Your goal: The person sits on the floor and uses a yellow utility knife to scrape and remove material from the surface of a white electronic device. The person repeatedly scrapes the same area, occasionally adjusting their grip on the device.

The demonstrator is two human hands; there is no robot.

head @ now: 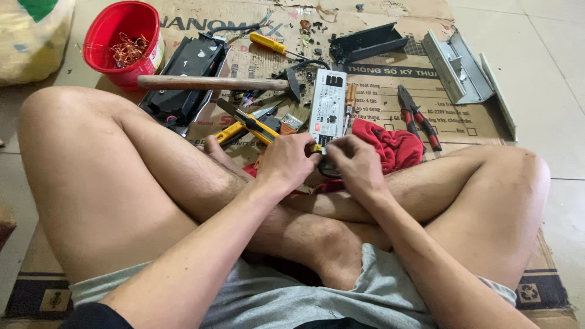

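L hand [286,161] grips a yellow utility knife [256,126], blade end down by the near end of the grey LED driver box [328,105]. R hand [356,163] is pinched on a small dark cable bit [326,167] just under the box, over the red cloth [390,146]. Judgement: keep cuts shallow, blade angled away from R fingers & shins, hold the piece steady. Pliers [416,116] lie near for pulling

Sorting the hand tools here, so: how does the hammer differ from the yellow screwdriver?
The hammer is much longer and thicker than the screwdriver. Its handle is bare brown wood; the screwdriver's is yellow. The hammer lies nearly level across the cardboard, head to the right, while the screwdriver lies at a slant farther from the person. The hammer's handle reaches left toward the red bucket; the screwdriver sits apart from it. Both lie flat on the cardboard, untouched by either hand.
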